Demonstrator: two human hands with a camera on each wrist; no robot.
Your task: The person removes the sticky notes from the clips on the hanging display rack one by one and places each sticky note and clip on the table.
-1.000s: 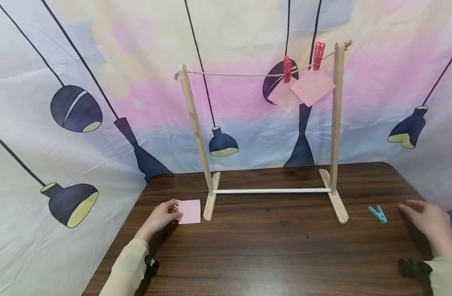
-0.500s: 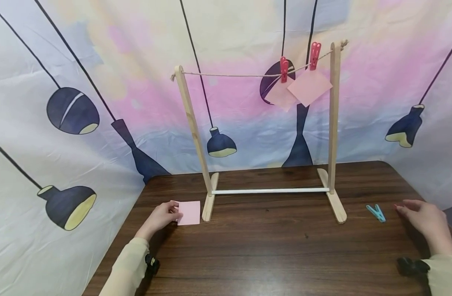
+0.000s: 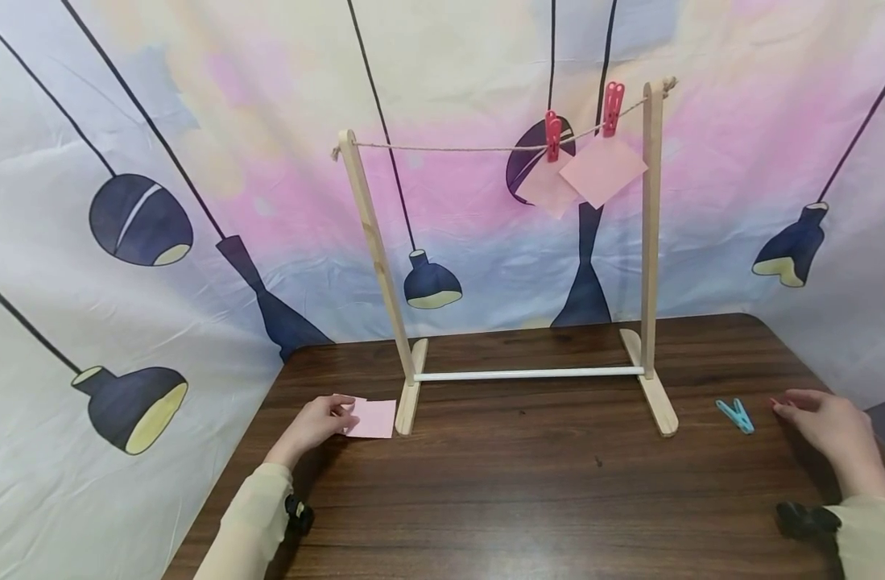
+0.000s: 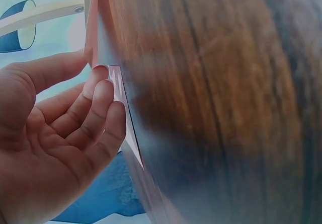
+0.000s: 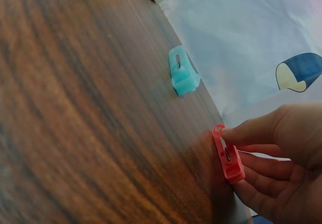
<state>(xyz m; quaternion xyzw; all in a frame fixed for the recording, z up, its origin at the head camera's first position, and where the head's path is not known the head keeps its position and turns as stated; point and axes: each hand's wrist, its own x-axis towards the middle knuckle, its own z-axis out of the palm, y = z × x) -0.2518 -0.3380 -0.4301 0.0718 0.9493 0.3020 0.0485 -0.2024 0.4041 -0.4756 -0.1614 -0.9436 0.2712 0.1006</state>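
At the table's left side my left hand pinches a pink paper square between thumb and fingers. The left wrist view shows that square tilted up off the table, and more pink paper lying flat beneath the fingers. On the far right, my right hand has its thumb and fingers on a red clothespin at the tabletop; the head view mostly hides this clothespin. Beside it lies a blue clothespin, apart from the hand.
A wooden rack stands at the back of the table, a string tied between its posts. Two red clothespins hold pink squares on the string's right half. A white rod joins the feet. Printed cloth hangs behind.
The pink square in my left hand has tilted up from the table, baring paper underneath. My right hand stays beside the blue clothespin. The head view has shifted slightly.
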